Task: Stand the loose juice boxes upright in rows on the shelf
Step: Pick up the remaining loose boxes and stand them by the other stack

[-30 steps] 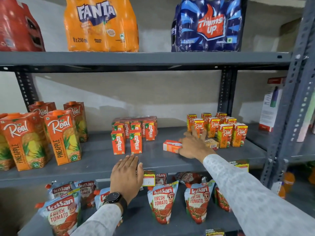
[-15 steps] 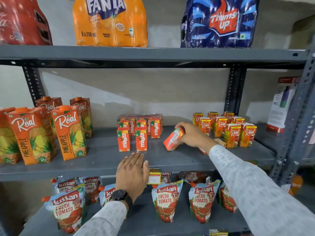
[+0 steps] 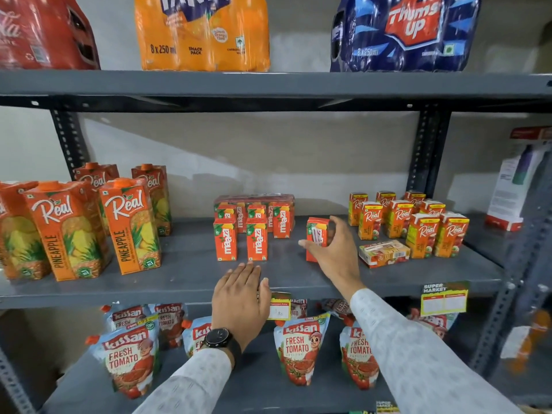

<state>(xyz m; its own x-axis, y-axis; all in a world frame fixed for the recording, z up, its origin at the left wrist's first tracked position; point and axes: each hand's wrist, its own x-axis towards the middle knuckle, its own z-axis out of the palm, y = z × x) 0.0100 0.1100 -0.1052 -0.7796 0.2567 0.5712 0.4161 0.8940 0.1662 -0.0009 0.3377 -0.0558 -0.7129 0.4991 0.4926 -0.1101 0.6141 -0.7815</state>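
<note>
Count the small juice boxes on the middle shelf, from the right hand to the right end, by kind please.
standing Real boxes: 8
lying Real box: 1
Maaza box held in the right hand: 1
Total: 10

1. Orange-red Maaza boxes (image 3: 226,240) with white lettering.
2. Orange Real cartons (image 3: 130,225), yellow pineapple print.
3. Dark grey shelf (image 3: 185,273).
4. White patterned sleeves (image 3: 418,354).
5. Black watch (image 3: 219,338).
6. Blue-white, red-printed Kissan pouches (image 3: 300,351).
</note>
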